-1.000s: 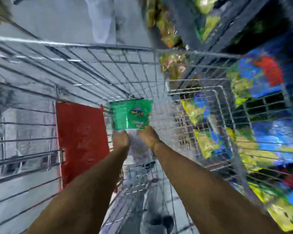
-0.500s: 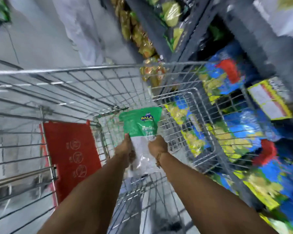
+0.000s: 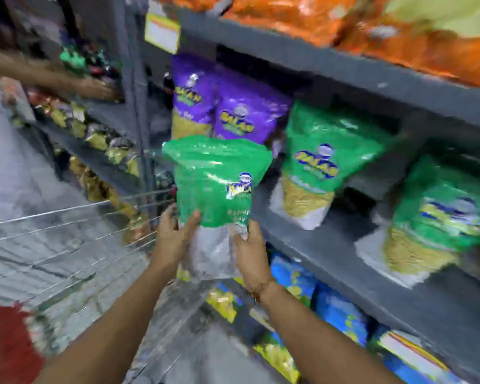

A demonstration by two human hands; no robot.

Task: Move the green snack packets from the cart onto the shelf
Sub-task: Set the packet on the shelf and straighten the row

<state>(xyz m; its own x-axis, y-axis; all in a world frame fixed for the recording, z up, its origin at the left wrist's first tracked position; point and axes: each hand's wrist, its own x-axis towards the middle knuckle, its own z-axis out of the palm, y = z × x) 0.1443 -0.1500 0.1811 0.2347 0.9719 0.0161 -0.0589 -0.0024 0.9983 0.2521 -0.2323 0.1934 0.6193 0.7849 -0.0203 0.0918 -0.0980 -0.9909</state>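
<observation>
Both of your hands grip one green snack packet (image 3: pixel 216 184) upright by its clear lower half: left hand (image 3: pixel 175 239) on its left edge, right hand (image 3: pixel 251 252) on its right. You hold it above the wire cart (image 3: pixel 67 234), just before the grey shelf (image 3: pixel 330 245). Two matching green packets (image 3: pixel 324 162) stand there, beside purple ones (image 3: pixel 241 115).

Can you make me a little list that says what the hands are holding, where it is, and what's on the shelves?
held thing: green snack packet, upright
left hand: grips its lower left edge
right hand: grips its lower right edge
where: above the cart, in front of the shelf
on that shelf: two green packets, purple packets
shelf above: orange packets
shelf below: blue and yellow packets
</observation>
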